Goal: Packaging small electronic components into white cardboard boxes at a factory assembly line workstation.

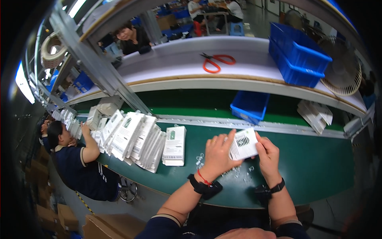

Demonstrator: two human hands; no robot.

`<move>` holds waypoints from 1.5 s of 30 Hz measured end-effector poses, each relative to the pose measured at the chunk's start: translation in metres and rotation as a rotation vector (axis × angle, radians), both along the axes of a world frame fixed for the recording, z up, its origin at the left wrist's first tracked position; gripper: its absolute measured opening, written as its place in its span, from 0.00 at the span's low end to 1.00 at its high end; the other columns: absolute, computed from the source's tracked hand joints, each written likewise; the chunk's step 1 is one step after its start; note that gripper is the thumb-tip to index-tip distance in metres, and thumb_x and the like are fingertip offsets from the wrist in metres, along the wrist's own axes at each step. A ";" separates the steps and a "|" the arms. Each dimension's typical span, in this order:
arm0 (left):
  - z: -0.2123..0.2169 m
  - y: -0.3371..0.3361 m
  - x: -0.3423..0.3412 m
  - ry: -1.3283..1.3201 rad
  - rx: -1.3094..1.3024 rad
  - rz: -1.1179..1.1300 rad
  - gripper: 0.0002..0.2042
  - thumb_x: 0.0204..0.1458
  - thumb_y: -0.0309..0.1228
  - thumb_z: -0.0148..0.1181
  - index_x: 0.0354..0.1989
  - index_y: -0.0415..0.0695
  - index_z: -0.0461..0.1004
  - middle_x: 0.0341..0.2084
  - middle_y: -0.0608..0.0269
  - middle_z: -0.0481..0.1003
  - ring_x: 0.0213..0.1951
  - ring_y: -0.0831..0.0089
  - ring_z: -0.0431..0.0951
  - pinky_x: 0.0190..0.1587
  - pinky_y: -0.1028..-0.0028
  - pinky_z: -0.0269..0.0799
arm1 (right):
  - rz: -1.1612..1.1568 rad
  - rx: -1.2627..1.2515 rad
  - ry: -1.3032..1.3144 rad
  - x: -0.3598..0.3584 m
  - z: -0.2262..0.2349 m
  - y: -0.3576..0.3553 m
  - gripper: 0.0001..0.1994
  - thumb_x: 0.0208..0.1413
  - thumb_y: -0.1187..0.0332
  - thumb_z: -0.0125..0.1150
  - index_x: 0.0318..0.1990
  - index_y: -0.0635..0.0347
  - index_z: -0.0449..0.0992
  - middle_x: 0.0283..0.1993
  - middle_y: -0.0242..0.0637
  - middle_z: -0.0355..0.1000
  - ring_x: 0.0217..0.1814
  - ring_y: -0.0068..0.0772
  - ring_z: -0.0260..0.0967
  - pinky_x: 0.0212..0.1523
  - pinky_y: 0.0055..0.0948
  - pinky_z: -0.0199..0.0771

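— What is the surface like?
— A green conveyor belt (310, 167) in a factory hall, with a pale shelf (179, 59) above carrying red scissors (217, 62) and blue bins (298, 55).

— And the packages?
— White flat boxes (131, 139) lean in a row at the left. The left hand (217, 155) and right hand (268, 153) both clasp one small white box (243, 144) just above the belt.
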State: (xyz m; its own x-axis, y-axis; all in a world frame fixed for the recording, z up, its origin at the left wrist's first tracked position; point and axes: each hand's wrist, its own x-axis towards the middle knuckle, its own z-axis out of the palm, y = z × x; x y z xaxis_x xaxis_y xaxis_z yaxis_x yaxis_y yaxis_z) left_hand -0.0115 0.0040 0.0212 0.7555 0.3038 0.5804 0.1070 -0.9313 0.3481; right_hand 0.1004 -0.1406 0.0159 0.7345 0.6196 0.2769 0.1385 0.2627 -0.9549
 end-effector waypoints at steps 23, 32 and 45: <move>-0.015 0.054 -0.061 0.243 -0.058 0.810 0.47 0.34 0.44 0.74 0.63 0.38 0.56 0.49 0.41 0.61 0.53 0.46 0.63 0.54 0.54 0.62 | -0.112 -0.184 -0.068 0.026 -0.019 -0.003 0.32 0.54 0.74 0.61 0.66 0.60 0.57 0.58 0.44 0.63 0.43 0.21 0.67 0.36 0.17 0.69; -0.023 0.075 -0.083 0.467 -0.197 0.890 0.34 0.37 0.33 0.68 0.57 0.47 0.64 0.48 0.49 0.63 0.53 0.50 0.66 0.52 0.54 0.63 | -0.082 -0.234 -0.172 0.031 -0.035 0.004 0.16 0.51 0.76 0.62 0.49 0.65 0.75 0.48 0.38 0.69 0.36 0.20 0.69 0.29 0.16 0.72; -0.021 -0.016 -0.166 0.192 -0.100 0.612 0.16 0.42 0.40 0.68 0.35 0.43 0.76 0.35 0.49 0.72 0.44 0.54 0.72 0.41 0.61 0.69 | -0.347 -0.283 -0.444 0.043 -0.046 0.008 0.11 0.52 0.67 0.63 0.23 0.65 0.76 0.19 0.38 0.71 0.20 0.27 0.66 0.27 0.27 0.67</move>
State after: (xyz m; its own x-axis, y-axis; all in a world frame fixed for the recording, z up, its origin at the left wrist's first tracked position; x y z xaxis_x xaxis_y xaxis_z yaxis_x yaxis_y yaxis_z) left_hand -0.1776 -0.0123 0.0004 0.5163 0.7578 0.3989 0.6768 -0.6465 0.3522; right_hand 0.1434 -0.1324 -0.0302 0.7584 0.4599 0.4620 0.5698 -0.1233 -0.8125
